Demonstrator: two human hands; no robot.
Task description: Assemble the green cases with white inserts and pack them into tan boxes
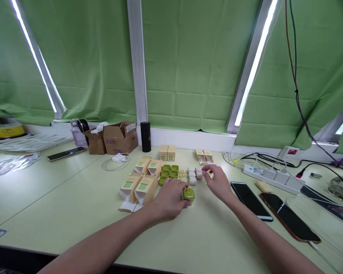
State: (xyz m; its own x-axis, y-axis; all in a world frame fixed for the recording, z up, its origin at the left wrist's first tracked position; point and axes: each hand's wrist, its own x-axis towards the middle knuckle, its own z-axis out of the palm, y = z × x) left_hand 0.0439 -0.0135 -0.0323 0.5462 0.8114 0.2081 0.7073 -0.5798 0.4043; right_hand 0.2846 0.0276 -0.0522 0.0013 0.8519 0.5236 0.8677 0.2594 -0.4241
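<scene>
My left hand (171, 198) is closed around a small rounded container with a green top (188, 193) and a clear lower part, close to the table surface. My right hand (217, 180) is pinched at the right end of the pale pink and white small blocks (192, 175); a bit of yellow and clear material shows by its fingers, too small to name. Beyond my left hand sit several green square cups (173, 174) in rows. Between them and the blocks lie several tiny yellow pieces (181, 174).
Open tan cartons with green labels (143, 187) stand left of my left hand. More tan cartons (167, 153) are behind, and another pair (204, 156) is at the back. Phones (251, 200) and a power strip (274, 178) lie to the right; a black bottle (145, 137) and cardboard boxes (120, 140) stand back left.
</scene>
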